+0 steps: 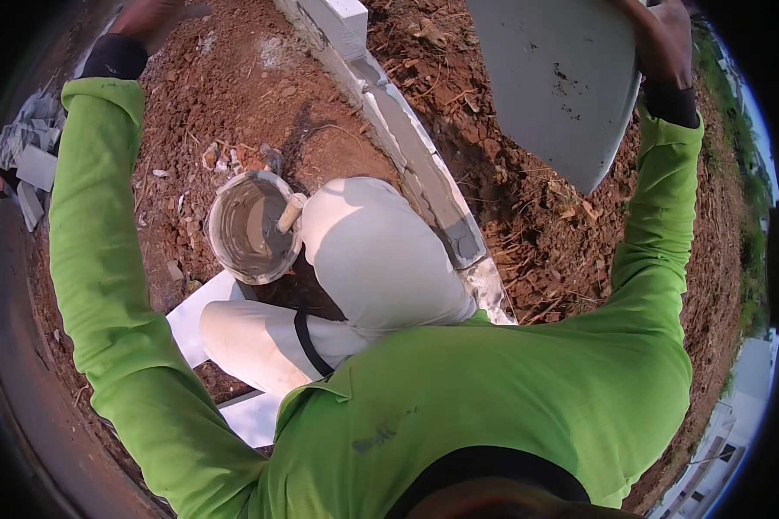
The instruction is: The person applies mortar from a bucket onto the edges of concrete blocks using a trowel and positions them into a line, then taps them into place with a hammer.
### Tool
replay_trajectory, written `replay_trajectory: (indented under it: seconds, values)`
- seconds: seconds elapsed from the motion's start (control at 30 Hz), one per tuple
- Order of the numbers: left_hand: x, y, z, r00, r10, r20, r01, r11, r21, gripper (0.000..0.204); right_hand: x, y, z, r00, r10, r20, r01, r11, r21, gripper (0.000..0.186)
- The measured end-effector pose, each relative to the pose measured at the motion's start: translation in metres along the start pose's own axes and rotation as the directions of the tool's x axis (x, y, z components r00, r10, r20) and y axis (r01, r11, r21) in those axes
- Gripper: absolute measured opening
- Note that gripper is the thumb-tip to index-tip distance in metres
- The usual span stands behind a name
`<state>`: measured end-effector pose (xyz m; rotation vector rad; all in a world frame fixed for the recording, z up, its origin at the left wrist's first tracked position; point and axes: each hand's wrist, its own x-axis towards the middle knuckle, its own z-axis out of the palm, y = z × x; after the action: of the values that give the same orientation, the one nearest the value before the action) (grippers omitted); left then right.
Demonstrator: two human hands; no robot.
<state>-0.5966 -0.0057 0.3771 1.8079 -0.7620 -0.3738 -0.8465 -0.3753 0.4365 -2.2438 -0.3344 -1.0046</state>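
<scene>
My right hand grips the right edge of a large light-grey block, raised above the soil at the upper right. Dark specks mark the block's face, and its top runs out of view. At the upper left, my left hand is up and apart from the block, partly cut off by the picture's edge. What shows of it has a finger stretched out and nothing held. Below runs a low block wall with wet grey mortar along its top. A white block stands on the wall's far end.
A bucket of grey mortar stands left of my bent knee, a tool's wooden handle leaning out of it. White blocks lie beside my legs. Broken block pieces are piled at far left. Rough reddish soil flanks the wall.
</scene>
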Motion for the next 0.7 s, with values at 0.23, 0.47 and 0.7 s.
replay_trajectory:
  seconds: [0.23,0.47,0.7]
  values:
    - [-0.185,-0.184,-0.041,0.794,-0.388,-0.468,0.278,0.916,-0.287,0.073,-0.082,0.12,0.048,0.794,0.593,0.136,-0.563,0.8,-0.205,0.071]
    - [-0.366,-0.234,-0.07,0.45,-0.54,-0.711,0.343,0.84,-0.421,0.056,-0.144,0.199,0.123,0.739,0.631,0.237,-0.464,0.731,-0.5,0.121]
    - [-0.476,-0.242,-0.061,0.243,-0.57,-0.785,0.297,0.814,-0.499,0.052,-0.154,0.229,0.179,0.554,0.728,0.404,-0.443,0.669,-0.596,0.111]
